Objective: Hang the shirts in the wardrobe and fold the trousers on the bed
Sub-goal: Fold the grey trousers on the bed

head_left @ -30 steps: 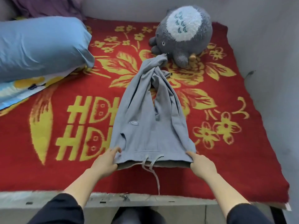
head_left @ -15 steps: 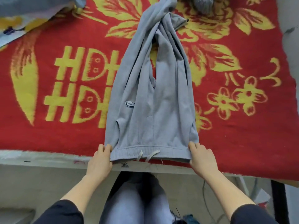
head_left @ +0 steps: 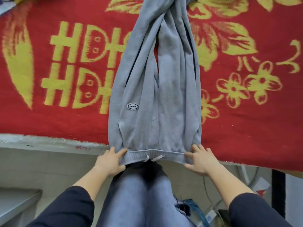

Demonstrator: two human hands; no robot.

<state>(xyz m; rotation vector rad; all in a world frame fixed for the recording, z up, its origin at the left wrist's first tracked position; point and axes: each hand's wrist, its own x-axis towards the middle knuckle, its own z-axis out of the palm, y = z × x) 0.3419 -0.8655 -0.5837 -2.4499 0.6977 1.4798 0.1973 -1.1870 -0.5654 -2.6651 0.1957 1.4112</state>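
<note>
Grey trousers (head_left: pixel 155 95) lie lengthwise on the bed's red blanket (head_left: pixel 65 120), legs bunched twd the far end. L hand (head_left: pixel 109 163) pinches the left corner of the waistband (head_left: pixel 139 155) and R hand (head_left: pixel 200 161) grips the right corner (fingers on top). Vs 0.5 s ago the waistband has slid nearer and now overhangs the bed edge (head_left: pixel 49 141). The person's knees (head_left: pixel 139 194) are just below the waistband

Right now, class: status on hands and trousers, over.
Left hand, right hand gripping waistband ends. Trousers on blanket, legs bunched. Nothing blocking.
</note>
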